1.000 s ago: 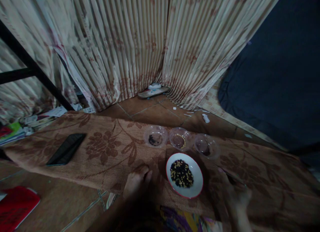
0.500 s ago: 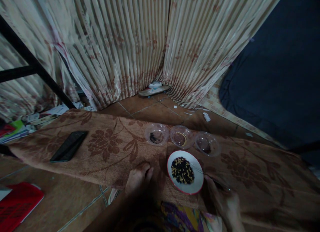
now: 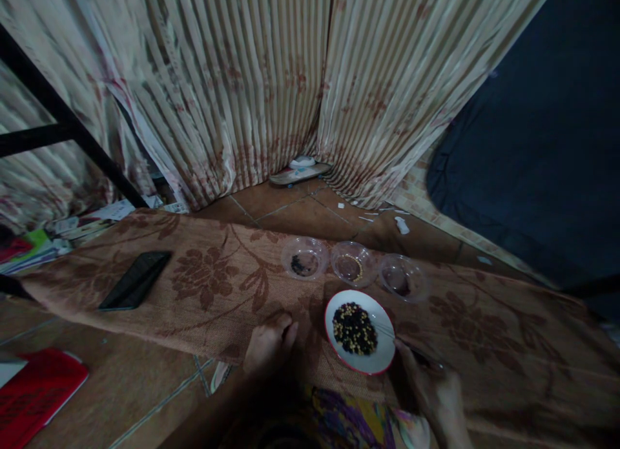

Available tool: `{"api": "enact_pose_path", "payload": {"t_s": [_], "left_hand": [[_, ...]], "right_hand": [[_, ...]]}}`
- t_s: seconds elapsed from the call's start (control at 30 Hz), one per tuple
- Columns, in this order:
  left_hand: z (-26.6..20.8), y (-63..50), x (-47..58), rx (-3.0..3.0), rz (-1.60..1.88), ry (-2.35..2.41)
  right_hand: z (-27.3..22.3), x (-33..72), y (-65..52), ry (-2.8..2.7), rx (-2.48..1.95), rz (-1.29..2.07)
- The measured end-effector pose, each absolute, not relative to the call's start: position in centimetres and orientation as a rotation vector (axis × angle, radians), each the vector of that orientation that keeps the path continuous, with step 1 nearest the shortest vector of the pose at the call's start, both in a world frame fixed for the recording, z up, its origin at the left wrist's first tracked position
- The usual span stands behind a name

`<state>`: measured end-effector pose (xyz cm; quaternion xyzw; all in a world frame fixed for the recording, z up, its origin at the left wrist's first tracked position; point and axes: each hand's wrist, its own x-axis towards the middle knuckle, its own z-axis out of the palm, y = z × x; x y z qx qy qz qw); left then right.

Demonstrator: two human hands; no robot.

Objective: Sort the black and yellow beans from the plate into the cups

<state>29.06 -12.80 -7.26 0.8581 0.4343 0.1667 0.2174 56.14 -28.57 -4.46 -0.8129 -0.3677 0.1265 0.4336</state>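
Note:
A white bowl (image 3: pixel 385 357) with a red rim sits near the front of the cloth-covered table. Mixed dark and yellow beans (image 3: pixel 355 329) lie in it. My right hand (image 3: pixel 433 384) is at the bowl's right side, closed around thin metal tweezers (image 3: pixel 385 329) whose prongs reach over the bowl, just right of the beans. My left hand (image 3: pixel 268 345) rests on the cloth left of the bowl, fingers curled in with nothing visible in them. Behind the bowl stand three clear plastic cups: the left cup (image 3: pixel 317 249) holds dark pieces, the middle cup (image 3: pixel 349 247) yellow ones, the right cup (image 3: pixel 419 281) a few dark reddish ones.
A black phone (image 3: pixel 135 281) lies on the left of the patterned tablecloth (image 3: pixel 203 274). Striped curtains (image 3: pixel 242 81) hang behind, with a skateboard (image 3: pixel 300 174) on the floor beneath them. A red bag (image 3: pixel 43 391) lies at lower left, papers (image 3: pixel 116 210) at far left.
The view has shifted very slightly. Both hands, the tweezers and the bowl keep almost the same places, and the beans look unchanged.

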Motion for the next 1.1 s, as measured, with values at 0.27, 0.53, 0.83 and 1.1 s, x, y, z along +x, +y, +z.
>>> {"api": "enact_pose_path", "payload": {"t_s": [0.27,0.53,0.83,1.1], "left_hand": [[-7.2,-12.8,29.1,2.386,0.464,1.211],[-7.5,-12.8,29.0,2.397,0.46,1.216],[-7.0,-12.7,29.1,2.372,0.447,1.203],[-7.3,-12.7,29.0,2.366,0.466,1.198]], "right_hand": [[-4.7,56.2,-28.5,-0.92,-2.052,0.314],[-4.8,56.0,-28.3,-0.893,-2.044,0.329],[-4.7,56.1,-28.6,-0.899,-2.038,0.267],[-3.8,57.7,-28.0,-0.821,-1.89,0.09]]}}
